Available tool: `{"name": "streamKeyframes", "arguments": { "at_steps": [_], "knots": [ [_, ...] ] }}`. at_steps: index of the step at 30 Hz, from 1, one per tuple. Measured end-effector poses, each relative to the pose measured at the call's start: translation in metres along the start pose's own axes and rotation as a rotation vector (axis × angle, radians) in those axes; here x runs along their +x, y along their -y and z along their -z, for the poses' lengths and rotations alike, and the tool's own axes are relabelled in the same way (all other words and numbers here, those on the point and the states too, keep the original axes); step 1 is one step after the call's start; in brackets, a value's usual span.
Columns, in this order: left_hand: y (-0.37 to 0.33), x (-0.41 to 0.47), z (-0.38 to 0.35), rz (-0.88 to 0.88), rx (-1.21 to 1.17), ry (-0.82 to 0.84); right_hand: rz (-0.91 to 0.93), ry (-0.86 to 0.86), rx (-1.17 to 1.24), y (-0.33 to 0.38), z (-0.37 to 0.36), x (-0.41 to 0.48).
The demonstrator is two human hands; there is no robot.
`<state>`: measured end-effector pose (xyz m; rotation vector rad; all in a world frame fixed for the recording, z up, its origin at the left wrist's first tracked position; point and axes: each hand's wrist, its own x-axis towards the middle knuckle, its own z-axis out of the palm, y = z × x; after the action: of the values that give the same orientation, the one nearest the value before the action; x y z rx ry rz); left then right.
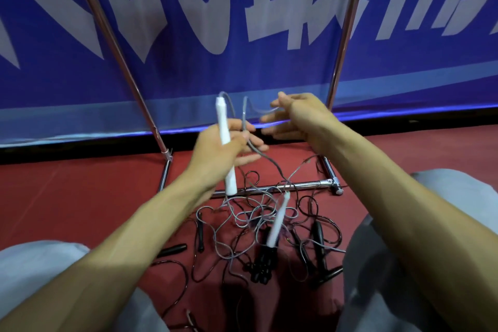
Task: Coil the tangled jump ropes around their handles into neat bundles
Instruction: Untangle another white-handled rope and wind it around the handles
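My left hand [221, 151] grips a white jump rope handle [225, 143], held upright above the floor. A grey rope [244, 118] arcs from the handle's top and runs down past my left fingers. My right hand [293, 116] is raised beside it, and its fingers pinch a loop of that grey rope. The rope trails down to a second white handle [277, 224] lying on a tangled pile of grey and black ropes [256, 224]. Several black handles [319, 240] lie in the pile, some bunched together [265, 264].
A chrome frame [283, 186] stands on the red floor [67, 197], its poles holding a blue banner [242, 35] right behind the pile. My knees in grey trousers [404, 250] flank the ropes on both sides. A loose black handle [172, 249] lies left of the tangle.
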<state>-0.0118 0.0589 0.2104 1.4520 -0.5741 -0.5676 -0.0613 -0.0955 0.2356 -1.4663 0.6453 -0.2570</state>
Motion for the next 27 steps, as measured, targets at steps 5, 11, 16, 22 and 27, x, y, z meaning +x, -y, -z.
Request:
{"name": "streamKeyframes", "arguments": {
  "at_steps": [5, 11, 16, 22, 27],
  "knots": [
    [-0.020, 0.010, 0.021, -0.051, -0.258, -0.179, 0.029, 0.322, -0.394, -0.015, -0.014, -0.003],
    [-0.033, 0.013, 0.041, -0.052, -0.549, -0.166, 0.342, 0.304, -0.734, -0.024, -0.024, -0.005],
    [-0.033, 0.015, 0.044, -0.064, -0.626, -0.173, 0.261, 0.138, -0.759, -0.028, -0.016, 0.001],
    [-0.025, 0.015, 0.041, 0.034, -0.478, -0.158, 0.195, 0.033, -0.315, -0.011, -0.001, -0.001],
    [-0.004, 0.011, 0.030, 0.121, 0.001, 0.014, 0.168, 0.051, -0.073, 0.002, 0.003, -0.008]
  ]
}}
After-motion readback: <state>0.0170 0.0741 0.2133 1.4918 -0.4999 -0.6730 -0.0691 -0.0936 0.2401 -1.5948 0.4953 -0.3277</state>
